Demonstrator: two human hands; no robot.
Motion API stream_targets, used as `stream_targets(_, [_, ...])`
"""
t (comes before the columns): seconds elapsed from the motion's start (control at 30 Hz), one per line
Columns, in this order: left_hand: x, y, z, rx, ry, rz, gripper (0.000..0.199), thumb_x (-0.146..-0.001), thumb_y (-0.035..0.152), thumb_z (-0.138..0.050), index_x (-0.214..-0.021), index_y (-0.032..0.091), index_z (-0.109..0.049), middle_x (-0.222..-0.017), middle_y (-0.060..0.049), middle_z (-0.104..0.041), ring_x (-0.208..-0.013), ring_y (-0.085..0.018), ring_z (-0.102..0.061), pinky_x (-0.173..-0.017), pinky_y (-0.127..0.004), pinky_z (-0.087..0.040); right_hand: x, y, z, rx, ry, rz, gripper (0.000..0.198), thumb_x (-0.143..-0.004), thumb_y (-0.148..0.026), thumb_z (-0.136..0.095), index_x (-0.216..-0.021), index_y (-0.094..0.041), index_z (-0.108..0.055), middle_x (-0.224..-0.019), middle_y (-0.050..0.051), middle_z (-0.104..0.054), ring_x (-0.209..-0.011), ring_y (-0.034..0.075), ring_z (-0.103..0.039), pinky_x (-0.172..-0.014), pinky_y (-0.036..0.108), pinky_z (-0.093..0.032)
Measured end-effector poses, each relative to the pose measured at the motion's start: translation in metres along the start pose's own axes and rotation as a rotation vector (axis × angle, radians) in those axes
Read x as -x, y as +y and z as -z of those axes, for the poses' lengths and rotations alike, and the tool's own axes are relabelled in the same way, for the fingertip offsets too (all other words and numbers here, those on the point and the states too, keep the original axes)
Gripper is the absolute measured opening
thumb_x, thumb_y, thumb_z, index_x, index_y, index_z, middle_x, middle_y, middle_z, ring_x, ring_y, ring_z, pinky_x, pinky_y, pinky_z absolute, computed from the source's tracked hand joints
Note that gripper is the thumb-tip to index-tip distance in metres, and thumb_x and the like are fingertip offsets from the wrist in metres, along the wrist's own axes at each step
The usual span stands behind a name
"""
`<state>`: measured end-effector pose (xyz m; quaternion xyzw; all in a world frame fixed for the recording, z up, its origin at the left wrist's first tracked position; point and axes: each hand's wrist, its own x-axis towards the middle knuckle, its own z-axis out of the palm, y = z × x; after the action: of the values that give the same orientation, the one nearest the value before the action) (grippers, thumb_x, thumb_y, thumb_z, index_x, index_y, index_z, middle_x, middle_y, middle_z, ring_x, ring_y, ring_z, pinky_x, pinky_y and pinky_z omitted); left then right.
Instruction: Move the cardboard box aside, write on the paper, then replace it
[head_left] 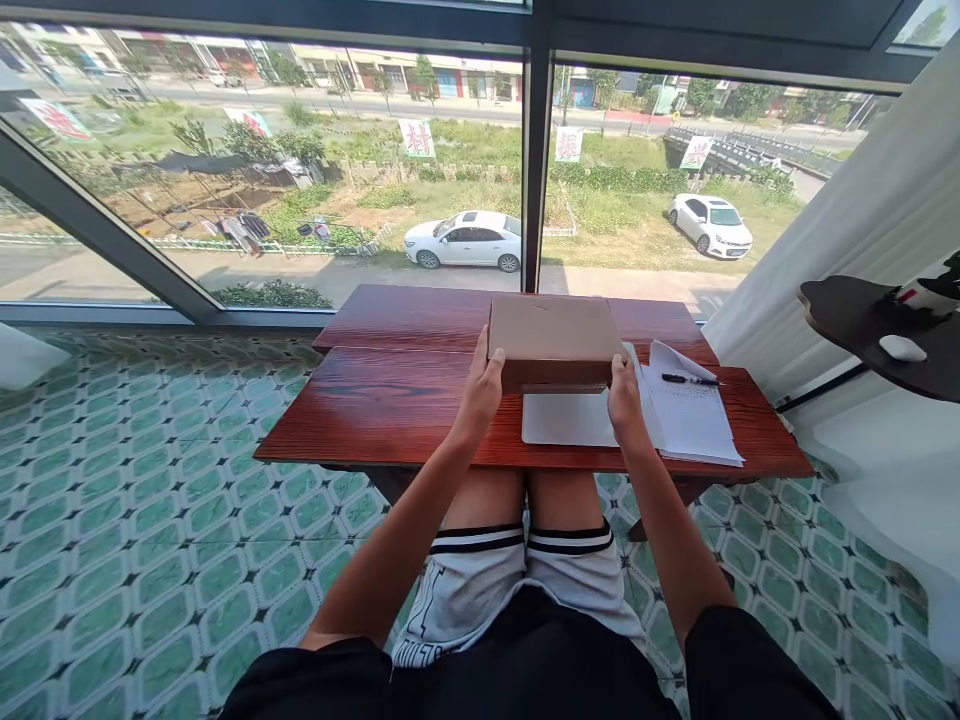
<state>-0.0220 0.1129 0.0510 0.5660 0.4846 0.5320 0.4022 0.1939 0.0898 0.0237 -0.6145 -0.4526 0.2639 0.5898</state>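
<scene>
A flat cardboard box (pixel 553 335) is held between both hands at about 12 o'clock from the seated person, its long axis running left to right across the red wooden desk (pixel 390 405). The left hand (pixel 484 385) is curled against the box's left end with the thumb raised along its side; the right hand (pixel 622 395) is closed on the right end, so each end is gripped and neither hand is nearer than the other. The box appears slightly lifted or tilted over a white sheet (pixel 566 420) lying on the desk just under it. At about 2 o'clock, just beside the right hand, loose papers (pixel 690 410) are spread with a black pen (pixel 686 379) resting on them. Well apart at 3 o'clock, a dark side shelf (pixel 862 320) carries a white computer mouse (pixel 902 348).
</scene>
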Motion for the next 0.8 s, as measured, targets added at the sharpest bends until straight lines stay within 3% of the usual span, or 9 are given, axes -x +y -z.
stream_targets(0.43, [0.000, -0.006, 0.073, -0.040, 0.180, 0.039, 0.059, -0.095, 0.035, -0.042, -0.152, 0.022, -0.040, -0.164, -0.002, -0.033, -0.154, -0.017, -0.026, -0.128, -0.032, -0.014, 0.019, -0.021, -0.075, -0.052, -0.187, -0.029, 0.066, -0.098, -0.054, -0.029, -0.151, -0.015, -0.039, -0.155, 0.010, -0.041, -0.142, 0.019, -0.039, -0.123, 0.038, -0.027])
stream_targets(0.63, [0.005, -0.014, 0.098, -0.063, 0.245, 0.086, 0.059, -0.094, 0.035, -0.043, -0.151, 0.022, -0.041, -0.164, -0.003, -0.034, -0.153, -0.018, -0.028, -0.128, -0.034, -0.015, 0.030, -0.021, -0.102, -0.074, -0.242, -0.020, 0.065, -0.098, -0.055, -0.028, -0.149, -0.016, -0.041, -0.150, 0.010, -0.046, -0.142, 0.018, -0.040, -0.124, 0.038, -0.027])
stream_targets(0.8, [0.007, -0.021, 0.114, -0.046, 0.298, 0.069, 0.056, -0.093, 0.034, -0.043, -0.147, 0.023, -0.047, -0.162, -0.002, -0.038, -0.154, -0.018, -0.025, -0.128, -0.034, -0.016, 0.037, -0.020, -0.120, -0.064, -0.286, -0.014, 0.064, -0.099, -0.055, -0.026, -0.149, -0.018, -0.041, -0.154, 0.008, -0.041, -0.142, 0.018, -0.039, -0.125, 0.038, -0.026])
